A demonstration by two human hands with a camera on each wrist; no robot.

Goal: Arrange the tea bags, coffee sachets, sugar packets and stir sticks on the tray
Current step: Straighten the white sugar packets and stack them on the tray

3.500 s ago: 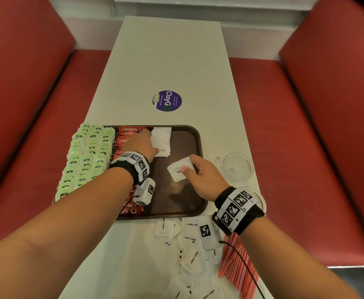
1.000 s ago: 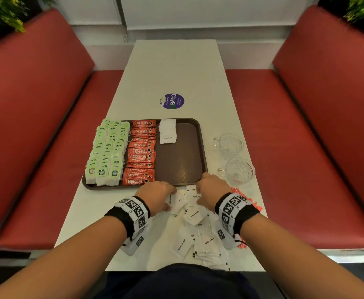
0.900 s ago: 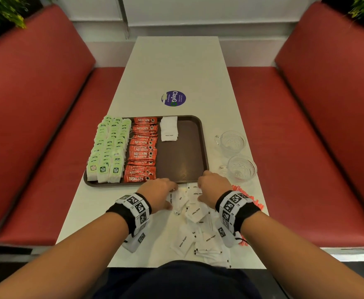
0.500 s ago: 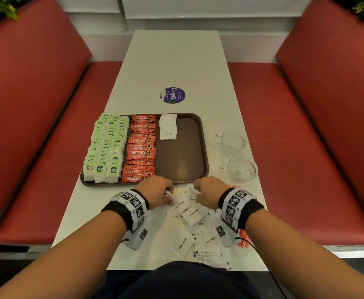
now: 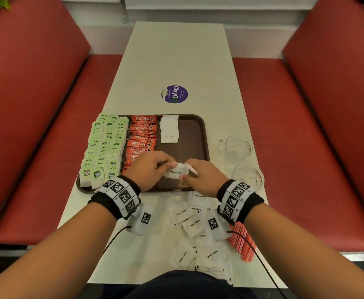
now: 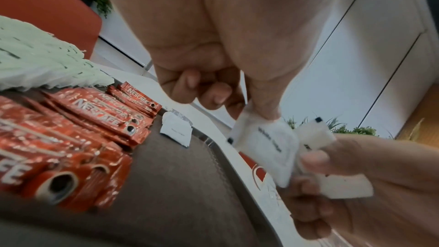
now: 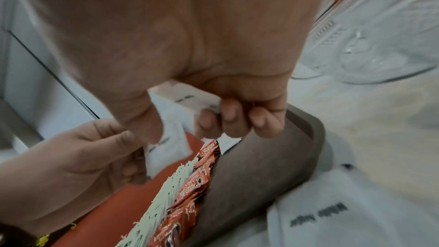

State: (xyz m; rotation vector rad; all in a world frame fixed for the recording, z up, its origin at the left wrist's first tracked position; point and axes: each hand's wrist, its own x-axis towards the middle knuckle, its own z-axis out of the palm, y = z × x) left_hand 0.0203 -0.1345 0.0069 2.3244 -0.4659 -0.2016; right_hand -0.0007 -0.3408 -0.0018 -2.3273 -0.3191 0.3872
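Note:
A brown tray holds rows of green tea bags, red coffee sachets and a small stack of white sugar packets. Above the tray's near end, my left hand and right hand meet. My left hand pinches one sugar packet, and my right hand grips a few more sugar packets. Loose sugar packets lie on the table in front of the tray. Red stir sticks lie under my right wrist, partly hidden.
Two clear glass cups stand right of the tray. A round purple sticker is on the white table beyond it. Red benches flank the table. The tray's right half shows bare brown.
Both hands rose from the loose sugar pile on the table and moved forward over the tray's near end, now holding sugar packets between them.

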